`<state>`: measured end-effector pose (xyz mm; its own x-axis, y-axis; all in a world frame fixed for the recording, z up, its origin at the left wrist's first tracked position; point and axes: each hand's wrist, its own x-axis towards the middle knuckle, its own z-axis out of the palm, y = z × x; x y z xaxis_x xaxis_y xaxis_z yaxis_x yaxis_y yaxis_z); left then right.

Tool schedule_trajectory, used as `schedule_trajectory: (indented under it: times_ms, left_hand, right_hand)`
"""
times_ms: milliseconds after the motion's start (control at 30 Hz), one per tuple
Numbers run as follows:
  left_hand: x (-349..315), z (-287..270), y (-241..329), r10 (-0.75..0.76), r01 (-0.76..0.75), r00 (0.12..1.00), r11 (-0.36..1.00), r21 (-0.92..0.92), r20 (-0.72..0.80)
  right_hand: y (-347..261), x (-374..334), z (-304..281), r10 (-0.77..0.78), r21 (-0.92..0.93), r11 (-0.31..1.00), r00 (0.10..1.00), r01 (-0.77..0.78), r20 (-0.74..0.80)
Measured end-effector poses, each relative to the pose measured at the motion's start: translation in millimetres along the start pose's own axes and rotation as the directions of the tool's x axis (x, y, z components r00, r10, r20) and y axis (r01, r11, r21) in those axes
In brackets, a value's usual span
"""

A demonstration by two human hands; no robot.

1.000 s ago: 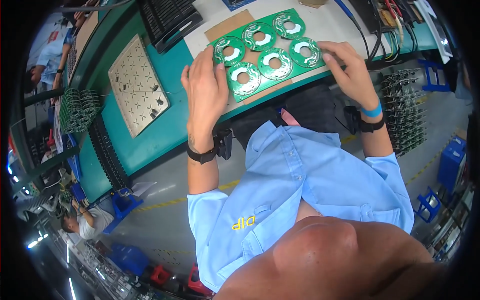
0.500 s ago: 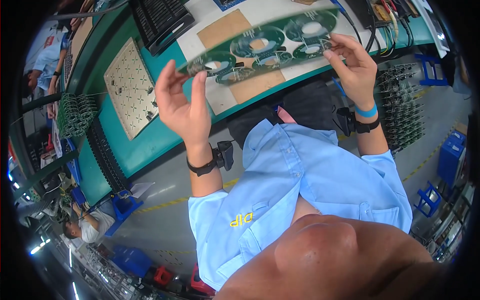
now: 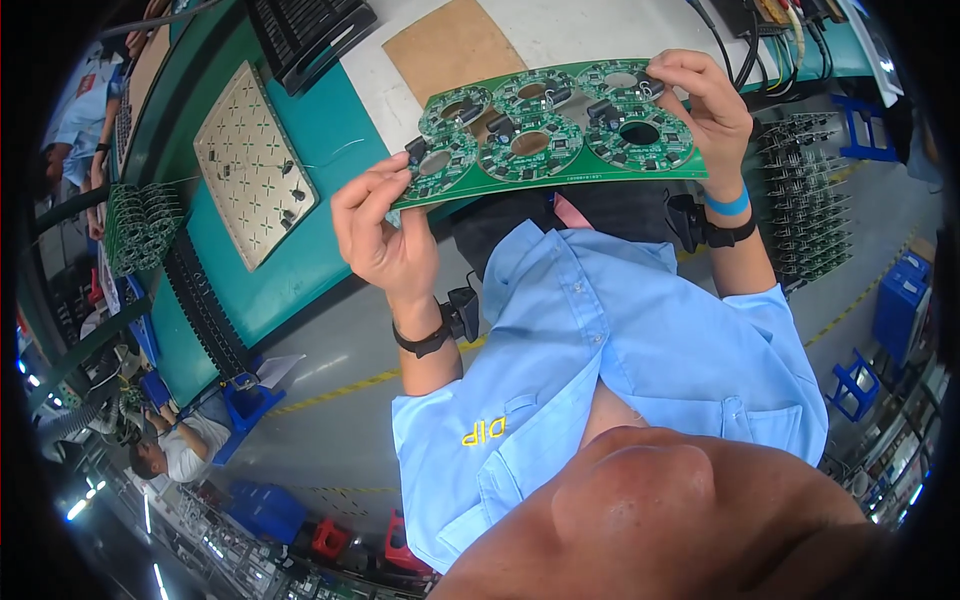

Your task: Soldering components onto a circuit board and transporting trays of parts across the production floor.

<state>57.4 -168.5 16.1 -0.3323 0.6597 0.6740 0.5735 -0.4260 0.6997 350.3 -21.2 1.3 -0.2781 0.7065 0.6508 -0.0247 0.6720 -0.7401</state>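
Observation:
Between my hands I hold up a green circuit board panel made of several ring-shaped boards with round holes. Its face shows small chips and black cylindrical parts. My left hand pinches the panel's left end, thumb and fingers closed on the edge. At the opposite end, my right hand grips the edge, its fingertips on the top corner and the rest partly behind the board. Below the panel, a white sheet and a brown cardboard piece lie on the green bench.
A beige tray with small black parts lies on the green bench to the left. Behind it is a black slotted rack. Stacked green boards stand at the right, cables at the far right. Other people work at left.
The circuit board panel has been turned over: its component-covered face now shows, and it sits lower and closer to me. My left hand has shifted its hold along the left end.

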Motion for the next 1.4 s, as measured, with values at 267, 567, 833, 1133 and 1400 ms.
schedule_trajectory:
  times_ms: [267,567,833,1133,1400]
  left_hand:
    - [9,-9,-2,0.032,-0.049,0.993,0.987,0.151,0.115]
    - [12,-4,2,0.091,-0.119,0.984,0.975,0.187,0.152]
    - [15,2,-8,0.050,-0.059,0.995,0.992,0.109,0.084]
    - [22,5,-10,-0.002,0.000,0.999,0.998,0.061,0.044]
    - [28,1,-12,0.048,-0.065,0.995,0.979,0.193,0.091]
  right_hand:
    - [-5,-1,-5,-0.013,-0.082,0.996,0.997,0.020,0.082]
    - [-6,7,-8,-0.066,-0.124,0.990,0.997,0.071,0.047]
    - [-6,9,-9,0.002,-0.079,0.997,0.997,0.004,0.075]
    - [-6,18,-6,-0.062,-0.076,0.995,0.996,0.068,0.070]
    - [2,18,-5,-0.055,-0.061,0.996,0.995,0.060,0.081]
